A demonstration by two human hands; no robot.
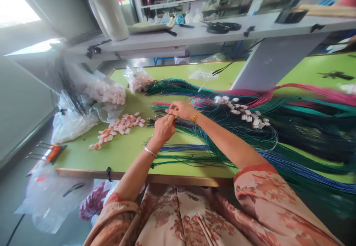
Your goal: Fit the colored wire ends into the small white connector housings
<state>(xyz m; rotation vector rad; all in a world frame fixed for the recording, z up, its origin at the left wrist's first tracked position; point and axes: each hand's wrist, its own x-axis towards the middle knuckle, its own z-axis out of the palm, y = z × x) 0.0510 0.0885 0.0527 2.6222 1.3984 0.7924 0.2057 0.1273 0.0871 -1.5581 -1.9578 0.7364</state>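
1. On the left of the green table [97, 160], loose orange-and-white plugs [122, 125] lie heaped, probably for easy reach.
2. My left hand [164, 129] is curled narrow over the wires [194, 148], near their ends; I cannot tell whether it grips one.
3. My right hand [182, 110] meets it, fingers bent close, likely for fine control; its hold is too small to make out.
4. Rightward, the wires trail lengthwise, perhaps against tangling, with white plugs [247, 114] on top.

Hold of both hands [164, 129] [182, 110] too small to tell, white container [109, 14] cut off, dark wires [314, 131] blurred
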